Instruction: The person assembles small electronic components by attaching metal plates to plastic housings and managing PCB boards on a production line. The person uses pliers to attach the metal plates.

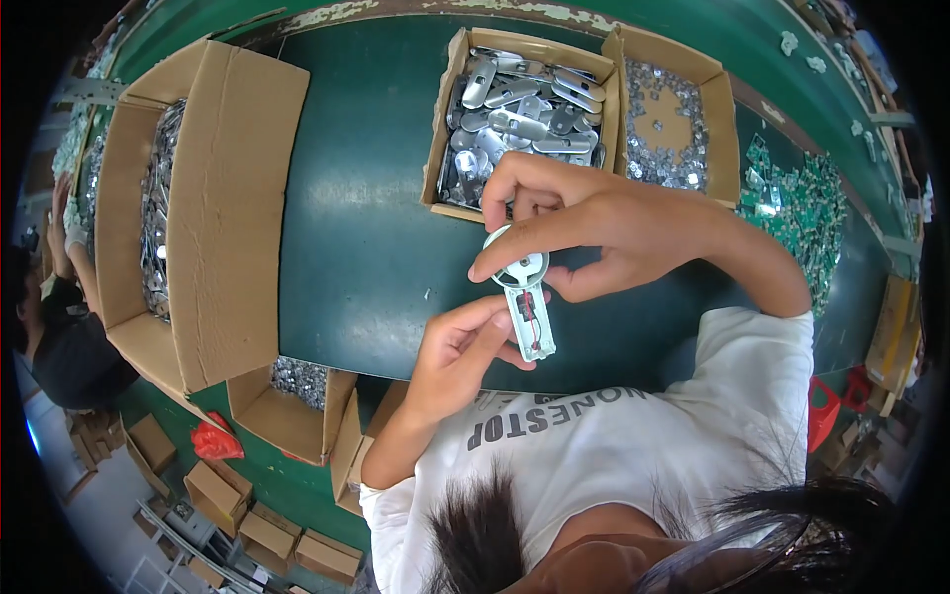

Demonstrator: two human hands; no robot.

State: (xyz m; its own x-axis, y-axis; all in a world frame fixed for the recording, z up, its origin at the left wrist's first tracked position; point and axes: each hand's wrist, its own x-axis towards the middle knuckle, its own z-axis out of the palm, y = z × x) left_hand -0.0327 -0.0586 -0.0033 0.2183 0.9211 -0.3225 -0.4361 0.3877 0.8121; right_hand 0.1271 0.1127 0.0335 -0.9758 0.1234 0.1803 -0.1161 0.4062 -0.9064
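My left hand (450, 361) pinches the narrow handle end of a pale green plastic housing (535, 337) between thumb and fingers, over the near part of the table. The housing has a round, ring-like head and an open channel, where a red wire and a small dark part show. My right hand (618, 228) reaches across from the right, its thumb and fingers closed about the round head. Whether those fingers also hold a small piece there is hidden. Just beyond my right hand stands a cardboard box (442, 129) of silver oblong metal plates (517, 123).
Beside that box, another cardboard box (725, 129) holds small shiny metal pieces. Green circuit boards (797, 213) lie heaped at the right. A tall cardboard box (233, 218) of metal parts stands at the left, with a lower box (267, 421) near it. Another person (74, 342) works far left.
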